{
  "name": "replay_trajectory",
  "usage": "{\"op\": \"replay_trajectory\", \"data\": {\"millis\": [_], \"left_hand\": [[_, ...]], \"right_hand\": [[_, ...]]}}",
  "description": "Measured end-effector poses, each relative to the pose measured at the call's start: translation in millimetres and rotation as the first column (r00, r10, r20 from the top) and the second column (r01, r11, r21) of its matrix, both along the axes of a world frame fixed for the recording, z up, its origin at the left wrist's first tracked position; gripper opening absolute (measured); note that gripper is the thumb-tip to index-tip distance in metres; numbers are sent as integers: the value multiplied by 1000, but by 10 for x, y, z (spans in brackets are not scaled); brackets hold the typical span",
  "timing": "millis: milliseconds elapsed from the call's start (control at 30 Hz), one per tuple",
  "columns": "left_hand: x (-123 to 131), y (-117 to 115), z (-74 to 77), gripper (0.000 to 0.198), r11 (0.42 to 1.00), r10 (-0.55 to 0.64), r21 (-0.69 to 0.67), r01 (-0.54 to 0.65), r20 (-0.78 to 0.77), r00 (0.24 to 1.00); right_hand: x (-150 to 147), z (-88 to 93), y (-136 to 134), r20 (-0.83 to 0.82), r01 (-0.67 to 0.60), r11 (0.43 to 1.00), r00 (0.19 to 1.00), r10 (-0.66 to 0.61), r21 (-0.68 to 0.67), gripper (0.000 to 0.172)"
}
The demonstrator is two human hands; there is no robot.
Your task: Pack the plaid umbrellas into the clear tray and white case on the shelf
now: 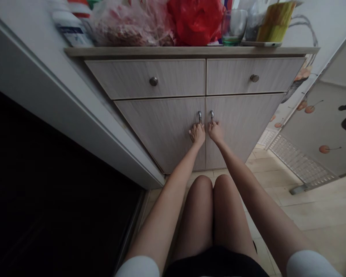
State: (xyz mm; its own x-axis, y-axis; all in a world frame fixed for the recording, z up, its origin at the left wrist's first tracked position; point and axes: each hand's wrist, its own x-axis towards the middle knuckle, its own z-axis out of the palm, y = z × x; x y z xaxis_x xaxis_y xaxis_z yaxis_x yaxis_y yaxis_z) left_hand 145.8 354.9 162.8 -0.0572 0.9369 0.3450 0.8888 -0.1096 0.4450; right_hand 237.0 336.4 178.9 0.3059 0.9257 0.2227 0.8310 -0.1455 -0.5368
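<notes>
In front of me stands a light wood-grain cabinet with two lower doors, both closed. My left hand (pixel 197 133) has its fingers curled around the lower part of the metal handle (pixel 200 115) on the left door (pixel 161 123). The matching handle (pixel 212 114) on the right door (pixel 245 119) is gripped low down by my right hand (pixel 215 132). Only the upper ends of both handles show above my fingers. Above the doors are two closed drawers, the left drawer (pixel 123 77) and the right drawer (pixel 230 77), each with a round knob.
On the cabinet top (pixel 187 51) are white bottles (pixel 70 29), a clear plastic bag (pixel 127 27), a red bag (pixel 196 21), a glass (pixel 234 27) and a yellow-green container (pixel 275 23). A dark opening (pixel 46 184) lies left. A cherry-patterned panel (pixel 320 127) stands right.
</notes>
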Motion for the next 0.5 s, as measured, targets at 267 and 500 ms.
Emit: {"op": "replay_trajectory", "data": {"millis": [267, 500], "left_hand": [[5, 3, -4, 39, 1000, -9, -13, 10, 49, 999], [-26, 16, 44, 32, 989, -69, -103, 103, 293, 954]], "right_hand": [[9, -24, 40, -11, -5, 1000, 1000, 5, 8, 47], [33, -81, 108, -119, -32, 998, 992, 37, 50, 47]]}}
